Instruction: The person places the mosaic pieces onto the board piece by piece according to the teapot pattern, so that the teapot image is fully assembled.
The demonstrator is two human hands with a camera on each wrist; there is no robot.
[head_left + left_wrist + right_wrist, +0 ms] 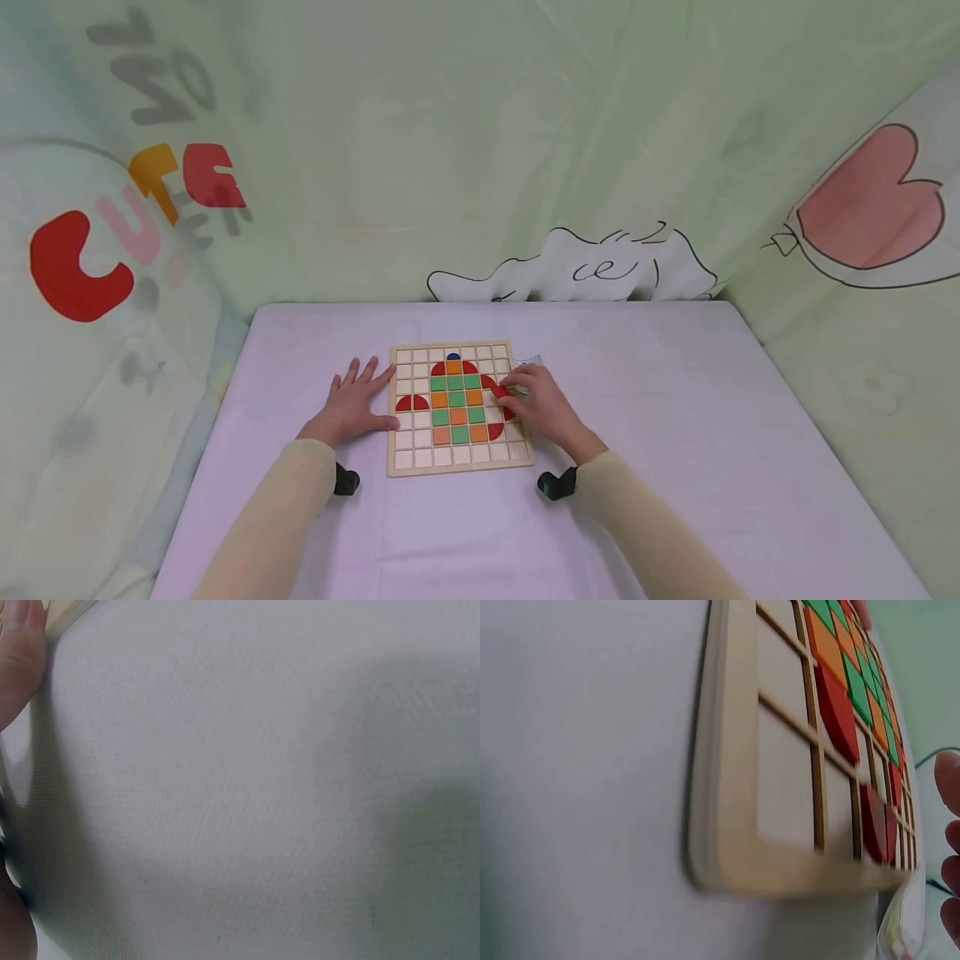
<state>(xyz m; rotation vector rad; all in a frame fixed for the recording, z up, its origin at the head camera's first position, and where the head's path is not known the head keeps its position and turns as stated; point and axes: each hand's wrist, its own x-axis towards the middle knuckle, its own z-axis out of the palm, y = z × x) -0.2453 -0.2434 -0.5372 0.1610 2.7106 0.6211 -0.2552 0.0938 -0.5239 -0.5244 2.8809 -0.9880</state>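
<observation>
A square wooden grid board (450, 471) lies on the table, with green and orange square tiles (457, 399) forming a block in its middle. Red curved pieces sit around that block, and a blue half-round piece (453, 357) tops it. With fingers spread, my left hand (351, 408) touches the board's left edge; in the left wrist view only part of that hand (19, 667) shows. My right hand (551, 408) pinches a red piece (499, 391) over the board's right side. The piece's full shape is hidden by the fingers. Red pieces (837, 716) fill some cells in the right wrist view.
Two red pieces (412, 402) lie side by side in the board's left columns. Behind the right hand is a clear plastic packet (529, 362). A pale cloth covers the table (675, 400), and printed curtains (480, 150) stand around its back and sides.
</observation>
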